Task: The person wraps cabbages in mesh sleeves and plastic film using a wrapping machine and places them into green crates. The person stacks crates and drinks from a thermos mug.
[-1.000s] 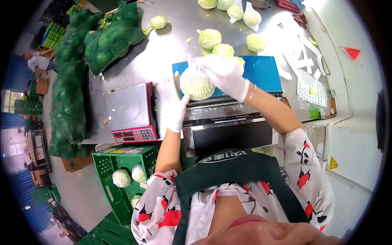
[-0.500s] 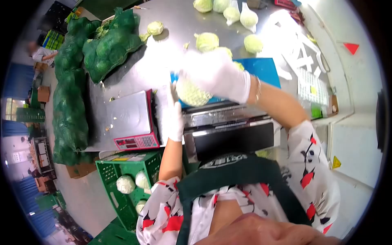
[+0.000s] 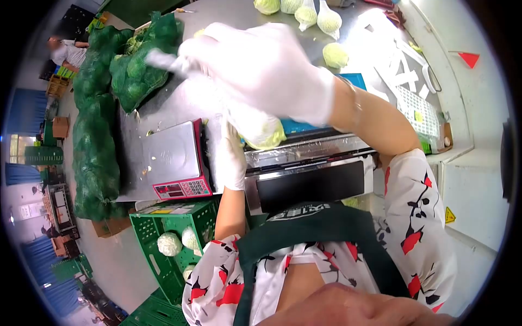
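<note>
A pale green cabbage (image 3: pixel 265 133), partly covered in white netting, is at the front edge of the steel table. My left hand (image 3: pixel 232 160), in a white glove, lies along its left side and steadies it. Above it, my gloved right hand (image 3: pixel 266 68) is closed around the white netting (image 3: pixel 168 61), whose blurred end sticks out to the left. My right hand hides the upper part of the cabbage. Behind it shows a blue board (image 3: pixel 296 126), and just below is a wrapping machine with a black front panel (image 3: pixel 310 187).
A red-edged scale (image 3: pixel 174 155) stands left of my hands. Green net sacks of cabbages (image 3: pixel 95 146) line the table's left side. Netted cabbages (image 3: pixel 329 20) and a bare one (image 3: pixel 335 55) lie farther back. A green crate (image 3: pixel 149 255) holds several cabbages below. A person (image 3: pixel 68 53) is at far left.
My right hand has moved up and toward the camera, drawing the white netting out to the left. The cabbage has turned, with its leafy green end now lower right. My left hand stays beside it.
</note>
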Tool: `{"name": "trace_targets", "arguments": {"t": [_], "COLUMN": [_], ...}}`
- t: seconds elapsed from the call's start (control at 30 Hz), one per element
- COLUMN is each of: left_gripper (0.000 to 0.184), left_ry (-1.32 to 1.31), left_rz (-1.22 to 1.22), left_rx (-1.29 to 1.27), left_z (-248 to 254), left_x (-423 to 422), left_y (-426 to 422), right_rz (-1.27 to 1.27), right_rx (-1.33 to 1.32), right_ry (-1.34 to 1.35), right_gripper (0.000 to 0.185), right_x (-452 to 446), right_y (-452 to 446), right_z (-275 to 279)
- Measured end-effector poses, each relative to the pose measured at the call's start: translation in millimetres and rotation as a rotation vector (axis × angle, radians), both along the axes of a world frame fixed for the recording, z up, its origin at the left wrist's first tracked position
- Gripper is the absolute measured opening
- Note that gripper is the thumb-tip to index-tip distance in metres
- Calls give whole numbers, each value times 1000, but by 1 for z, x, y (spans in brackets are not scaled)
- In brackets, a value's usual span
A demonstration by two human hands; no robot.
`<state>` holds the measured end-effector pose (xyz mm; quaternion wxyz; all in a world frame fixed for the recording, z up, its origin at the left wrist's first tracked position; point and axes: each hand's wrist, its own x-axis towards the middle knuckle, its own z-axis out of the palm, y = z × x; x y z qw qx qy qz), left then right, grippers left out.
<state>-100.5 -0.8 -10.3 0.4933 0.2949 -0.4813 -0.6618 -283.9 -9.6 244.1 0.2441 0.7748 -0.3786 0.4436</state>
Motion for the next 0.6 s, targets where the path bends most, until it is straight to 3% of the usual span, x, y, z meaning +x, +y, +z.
{"name": "trace_targets", "arguments": {"t": [0.07,0.13,0.17,0.2,0.27,0.3,0.33,0.4,0.47,0.5,0.6], "left_gripper": [80,92,95,98,103,104,106,110,110,108,102], "left_ry": [-120,-575,-768,-960,-1003,-992,-981,-951,-1004,-959,-845], "left_rz": [4,12,88,164,71,-5,97,300,256,197,82], "left_rx": [-90,-360,-527,-702,-586,-539,-537,-527,-634,-552,-358], "left_z": [3,17,27,33,10,1,8,21,7,9,10], "left_x": [-9,-16,-25,-36,-35,-33,-38,-47,-52,-53,-62], "left_y": [1,0,5,5,-7,-18,-21,-29,-53,-52,-50], "right_rz": [-40,-114,-28,-1,88,184,233,9,-249,-267,-128], "right_rx": [79,58,-43,106,572,576,540,501,714,827,950], "right_ry": [44,39,-35,-204,-783,-1004,-945,-593,-385,-322,-497], "right_gripper": [17,18,19,20,25,26,28,37,41,37,29], "right_x": [-8,-11,-16,-28,-57,-100,-133,-202,-212,-209,-173], "right_y": [-21,-16,-15,-14,-6,-21,-29,-31,-2,7,31], "right_z": [-17,-19,-15,-20,-19,-50,-76,-155,-205,-229,-266]}}
